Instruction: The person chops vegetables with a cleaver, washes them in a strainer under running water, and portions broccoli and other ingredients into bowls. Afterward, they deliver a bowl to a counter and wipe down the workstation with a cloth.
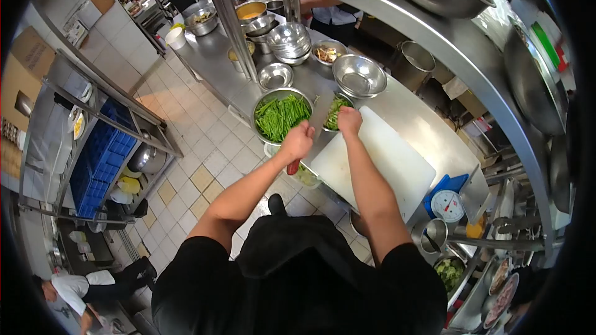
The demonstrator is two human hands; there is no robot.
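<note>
Single head-worn fisheye view, facing forward and down, counter (424,123) near.

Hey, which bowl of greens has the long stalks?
The large bowl left of the knife; the small bowl right of it holds shorter pieces.

I see a steel counter (428,127) with a white board (397,158) lying flat on it. Taking the board as the clock's middle, a scale (447,205) stands at four and a wide bowl (360,75) at twelve. Toward eleven rest a bowl stack (289,40) and a food bowl (339,46). At ten, a bowl of greens (290,91) sits by the edge; well beyond, a pan (207,29) and a tub (176,39).
</note>
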